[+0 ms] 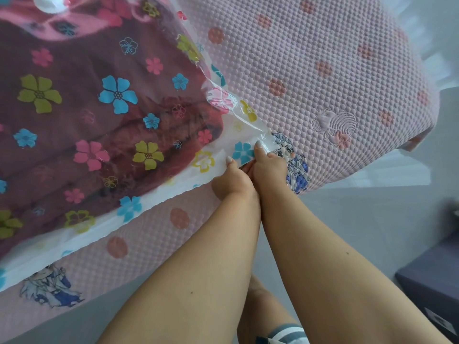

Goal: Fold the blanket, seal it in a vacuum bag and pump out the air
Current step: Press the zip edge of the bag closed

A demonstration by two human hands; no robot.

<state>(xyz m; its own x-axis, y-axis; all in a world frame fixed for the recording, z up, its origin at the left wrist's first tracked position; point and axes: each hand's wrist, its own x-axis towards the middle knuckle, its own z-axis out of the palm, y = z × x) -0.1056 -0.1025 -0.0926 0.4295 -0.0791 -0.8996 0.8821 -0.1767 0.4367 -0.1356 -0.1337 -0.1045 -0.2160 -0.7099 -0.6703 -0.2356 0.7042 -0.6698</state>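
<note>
A clear vacuum bag (pixel 139 209) printed with coloured flowers lies on the bed, and the folded dark red blanket (pixel 74 115) fills it. Its white sealing strip (pixel 173 194) runs along the near edge. My left hand (pixel 232 181) and my right hand (pixel 269 165) sit side by side at the strip's right corner. Both pinch the bag's edge between thumb and fingers. A round white valve (pixel 49 3) shows at the bag's far top left.
The bed (pixel 323 70) has a pink, bumpy cover with printed dots and cartoon figures; its right edge drops off to a grey floor (pixel 372 219). A dark box (pixel 434 281) stands on the floor at the right. My leg shows below.
</note>
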